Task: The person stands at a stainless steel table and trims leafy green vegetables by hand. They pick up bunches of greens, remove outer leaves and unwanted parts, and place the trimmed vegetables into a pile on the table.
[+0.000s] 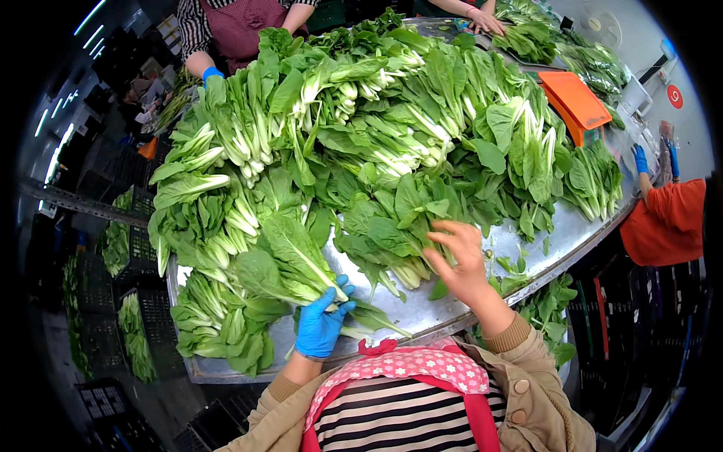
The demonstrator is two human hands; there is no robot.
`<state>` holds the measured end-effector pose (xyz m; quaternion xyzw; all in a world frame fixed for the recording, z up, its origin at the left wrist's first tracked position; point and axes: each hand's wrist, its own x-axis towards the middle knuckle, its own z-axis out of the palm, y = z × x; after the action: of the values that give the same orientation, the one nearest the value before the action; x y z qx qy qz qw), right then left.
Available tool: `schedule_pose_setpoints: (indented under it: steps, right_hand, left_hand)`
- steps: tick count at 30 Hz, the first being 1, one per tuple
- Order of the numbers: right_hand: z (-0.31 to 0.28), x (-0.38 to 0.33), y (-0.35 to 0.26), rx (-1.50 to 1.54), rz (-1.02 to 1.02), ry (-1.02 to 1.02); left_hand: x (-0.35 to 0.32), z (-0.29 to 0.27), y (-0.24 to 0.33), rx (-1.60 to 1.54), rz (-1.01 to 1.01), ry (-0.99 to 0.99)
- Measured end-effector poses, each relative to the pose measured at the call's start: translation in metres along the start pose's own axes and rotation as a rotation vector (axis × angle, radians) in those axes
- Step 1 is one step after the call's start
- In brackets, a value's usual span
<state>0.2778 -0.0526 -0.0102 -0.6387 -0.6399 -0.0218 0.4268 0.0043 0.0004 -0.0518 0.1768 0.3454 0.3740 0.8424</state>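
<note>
My left hand (319,325), in a blue glove, is closed round the pale stem ends of a bunch of leafy greens (290,260). Its broad leaves point up and to the left, over the near edge of the metal table (433,315). My bare right hand (461,260) has its fingers apart and holds nothing. Its fingertips are right beside a small pile of greens (399,226) on the table; whether they touch the leaves I cannot tell. A loose leaf (376,318) hangs below my left hand.
A large heap of greens (361,128) covers most of the table. An orange scale (576,102) stands at the right. Co-workers stand at the far side and at the right, one in an orange top (666,222). Black crates (154,316) with greens sit at the left.
</note>
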Motion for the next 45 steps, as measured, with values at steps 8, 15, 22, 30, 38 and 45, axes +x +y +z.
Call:
schedule_pose_setpoints:
  steps: [8, 15, 22, 30, 38, 45]
  right_hand:
    - [-0.002, -0.042, 0.004, -0.289, 0.177, -0.184]
    - [-0.016, -0.032, 0.006, 0.483, 0.548, 0.081]
    - [0.002, -0.034, -0.019, 0.984, 0.727, -0.043]
    - [0.015, -0.03, -0.052, 0.462, 0.285, -0.134]
    - [0.01, -0.032, -0.032, 0.118, 0.062, -0.017]
    - [0.005, -0.054, 0.01, -0.063, 0.538, -0.091]
  left_hand:
    - [-0.01, 0.027, 0.001, -0.086, 0.012, -0.087]
    - [-0.019, 0.038, 0.009, -0.044, 0.055, -0.117]
    - [-0.016, 0.055, 0.003, -0.01, 0.035, -0.142]
    - [-0.004, 0.079, -0.011, 0.134, 0.033, -0.196]
    - [0.006, 0.054, -0.019, 0.105, -0.061, -0.094]
    - [0.001, 0.056, -0.022, 0.102, -0.148, -0.102]
